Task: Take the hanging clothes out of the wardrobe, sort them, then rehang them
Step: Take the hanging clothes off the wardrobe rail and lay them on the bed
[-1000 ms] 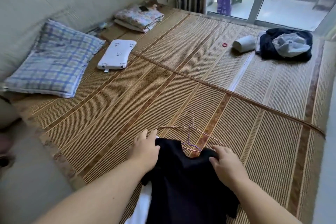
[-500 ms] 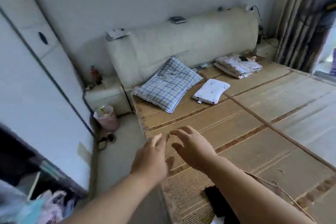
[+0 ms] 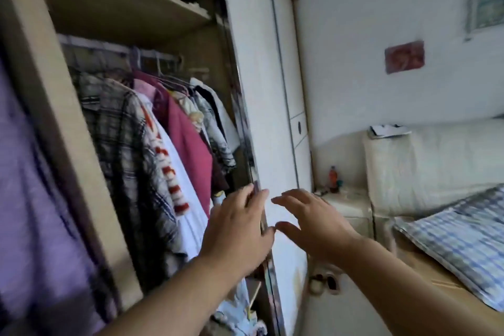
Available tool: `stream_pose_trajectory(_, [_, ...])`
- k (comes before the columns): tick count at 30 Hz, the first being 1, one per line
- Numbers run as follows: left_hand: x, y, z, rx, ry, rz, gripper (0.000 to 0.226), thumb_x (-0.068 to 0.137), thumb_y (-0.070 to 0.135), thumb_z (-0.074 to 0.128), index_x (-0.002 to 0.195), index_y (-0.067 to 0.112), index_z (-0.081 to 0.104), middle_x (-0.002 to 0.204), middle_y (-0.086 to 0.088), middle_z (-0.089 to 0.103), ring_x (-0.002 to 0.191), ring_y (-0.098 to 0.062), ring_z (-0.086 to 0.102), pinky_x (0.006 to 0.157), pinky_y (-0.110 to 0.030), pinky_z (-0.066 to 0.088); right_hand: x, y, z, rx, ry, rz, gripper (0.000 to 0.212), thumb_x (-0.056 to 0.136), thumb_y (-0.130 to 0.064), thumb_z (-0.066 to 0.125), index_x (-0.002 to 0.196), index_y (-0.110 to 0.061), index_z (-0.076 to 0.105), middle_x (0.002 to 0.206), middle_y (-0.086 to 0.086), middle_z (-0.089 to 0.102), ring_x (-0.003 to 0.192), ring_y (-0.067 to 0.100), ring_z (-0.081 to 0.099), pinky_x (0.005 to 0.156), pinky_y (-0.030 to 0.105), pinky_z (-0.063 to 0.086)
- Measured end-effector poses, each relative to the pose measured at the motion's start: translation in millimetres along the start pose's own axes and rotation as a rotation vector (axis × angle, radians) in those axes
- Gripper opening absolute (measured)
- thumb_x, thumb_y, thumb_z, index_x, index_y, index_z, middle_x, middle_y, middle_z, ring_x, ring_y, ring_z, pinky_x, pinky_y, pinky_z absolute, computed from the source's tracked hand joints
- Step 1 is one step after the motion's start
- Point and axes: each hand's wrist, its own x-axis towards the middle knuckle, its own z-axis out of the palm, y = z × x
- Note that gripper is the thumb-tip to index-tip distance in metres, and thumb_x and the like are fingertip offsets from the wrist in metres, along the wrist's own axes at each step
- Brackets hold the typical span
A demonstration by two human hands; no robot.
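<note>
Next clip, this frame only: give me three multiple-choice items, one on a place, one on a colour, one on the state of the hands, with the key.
1. Where does the plaid shirt hang, relative to the white garment with red lettering?
A. left of it
B. right of it
C. on the shelf above it

2. What colour is the garment in the far-left compartment?
A. yellow
B. purple
C. green

3. How are the left hand and the right hand?
A. both grip hangers
B. one holds a shirt
C. both open, holding nothing

Key:
1 A: the plaid shirt is at the left end of the row, right beside the white garment.
2 B: the cloth left of the wardrobe divider is plainly purple.
3 C: the fingers of both hands are spread in front of the white door, with nothing in them.
</note>
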Motion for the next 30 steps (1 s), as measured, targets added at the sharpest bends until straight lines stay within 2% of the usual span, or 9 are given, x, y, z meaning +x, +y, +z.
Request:
stream_pose_trajectory(5, [18, -70, -70, 0.273, 0.171, -0.099, 0.060, 0.072, 0.047, 0.053, 0.127, 0.024, 0.055, 0.133, -0.007, 0.053, 0.123, -0.028, 0.050, 0.099, -0.047, 0.043, 84, -55, -11, 0.131, 0.098, -0.153, 0.051, 0.089, -0.044, 0.055, 0.137, -0.036, 0.040, 0.136, -0.006, 0.044, 0.124, 0.018, 0.046, 0.102, 0.032, 0.039])
stream_pose_trajectory(8, [31, -99, -108, 0.454, 0.282, -0.197, 0.060, 0.066, 0.048, 0.055, 0.122, 0.026, 0.059, 0.131, -0.003, 0.056, 0.126, -0.026, 0.048, 0.099, -0.052, 0.042, 131, -79, -17, 0.205, 0.142, -0.247, 0.054, 0.088, -0.043, 0.057, 0.138, -0.033, 0.040, 0.137, -0.004, 0.044, 0.121, 0.020, 0.049, 0.098, 0.033, 0.043])
stream_pose_trajectory(10, [41, -115, -132, 0.589, 0.363, -0.237, 0.067, 0.066, 0.047, 0.059, 0.128, 0.023, 0.055, 0.139, -0.004, 0.051, 0.133, -0.028, 0.041, 0.103, -0.054, 0.036, 165, -92, -21, 0.265, 0.151, -0.311, 0.054, 0.089, -0.043, 0.056, 0.139, -0.032, 0.040, 0.138, -0.003, 0.043, 0.120, 0.021, 0.049, 0.098, 0.033, 0.043])
stream_pose_trajectory(15, [70, -150, -176, 0.815, 0.498, -0.442, 0.092, 0.070, 0.032, 0.071, 0.145, 0.004, 0.028, 0.156, -0.018, 0.017, 0.144, -0.034, 0.015, 0.112, -0.050, 0.022, 242, -120, -25, 0.348, 0.169, -0.460, 0.052, 0.092, -0.044, 0.053, 0.140, -0.029, 0.039, 0.135, -0.001, 0.045, 0.123, 0.020, 0.046, 0.098, 0.027, 0.036])
stream_pose_trajectory(18, [87, -154, -196, 0.735, 0.631, -0.567, 0.091, 0.079, 0.016, 0.064, 0.149, 0.000, 0.008, 0.158, -0.019, -0.001, 0.145, -0.033, 0.009, 0.114, -0.040, 0.020, 288, -138, -25, 0.365, 0.157, -0.545, 0.053, 0.093, -0.038, 0.052, 0.142, -0.024, 0.039, 0.137, 0.004, 0.048, 0.124, 0.022, 0.047, 0.095, 0.025, 0.035])
stream_pose_trajectory(20, [97, -152, -200, 0.608, 0.735, -0.641, 0.091, 0.082, 0.008, 0.057, 0.150, 0.007, -0.004, 0.159, -0.010, -0.006, 0.144, -0.028, 0.015, 0.108, -0.037, 0.029, 316, -153, -26, 0.376, 0.154, -0.602, 0.052, 0.093, -0.033, 0.052, 0.142, -0.020, 0.039, 0.133, 0.011, 0.052, 0.120, 0.026, 0.049, 0.091, 0.025, 0.037])
stream_pose_trajectory(24, [99, -153, -193, 0.525, 0.853, -0.678, 0.094, 0.081, 0.010, 0.059, 0.151, 0.018, -0.003, 0.155, -0.008, 0.020, 0.122, -0.025, 0.046, 0.087, -0.029, 0.040, 360, -183, -26, 0.417, 0.103, -0.662, 0.040, 0.092, -0.022, 0.054, 0.130, -0.009, 0.048, 0.124, 0.016, 0.056, 0.114, 0.031, 0.052, 0.088, 0.028, 0.040])
stream_pose_trajectory(27, [99, -157, -192, 0.539, 0.905, -0.686, 0.092, 0.078, 0.012, 0.061, 0.151, 0.019, 0.005, 0.151, -0.007, 0.030, 0.130, -0.023, 0.041, 0.102, -0.031, 0.037, 394, -207, -12, 0.410, 0.059, -0.627, 0.023, 0.090, -0.013, 0.051, 0.112, -0.009, 0.058, 0.109, 0.014, 0.060, 0.106, 0.032, 0.055, 0.082, 0.030, 0.045])
stream_pose_trajectory(30, [100, -161, -190, 0.554, 0.928, -0.690, 0.091, 0.076, 0.012, 0.062, 0.151, 0.019, 0.010, 0.148, -0.007, 0.035, 0.130, -0.022, 0.039, 0.103, -0.029, 0.034, 416, -225, 1, 0.384, 0.040, -0.561, 0.026, 0.093, -0.011, 0.041, 0.109, -0.005, 0.060, 0.108, 0.011, 0.062, 0.109, 0.028, 0.057, 0.073, 0.022, 0.036])
